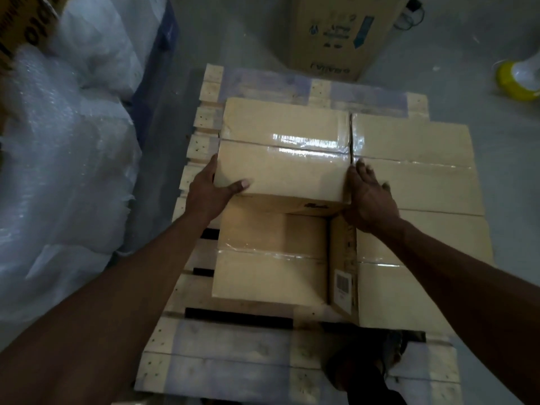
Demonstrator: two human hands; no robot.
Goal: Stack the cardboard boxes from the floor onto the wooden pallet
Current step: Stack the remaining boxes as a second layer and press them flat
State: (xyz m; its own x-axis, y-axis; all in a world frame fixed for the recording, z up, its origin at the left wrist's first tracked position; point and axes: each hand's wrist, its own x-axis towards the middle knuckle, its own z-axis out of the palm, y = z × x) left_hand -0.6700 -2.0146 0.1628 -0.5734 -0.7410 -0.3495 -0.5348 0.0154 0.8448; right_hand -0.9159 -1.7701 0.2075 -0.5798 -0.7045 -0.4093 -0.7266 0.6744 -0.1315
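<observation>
Hands — left and right grip taped box | barcode label on neighbour | print unreadable

Left hand and right hand clasp opposite sides of taped cardboard box, atop lower box on wooden pallet; taller boxes touching right

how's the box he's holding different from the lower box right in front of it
The held box sits higher, level with the stacked boxes to its right; the lower box rests a layer down on the pallet. The held box has the left hand and right hand on its sides; the lower box is untouched. Both are plain brown cardboard, sealed with clear tape.
</observation>
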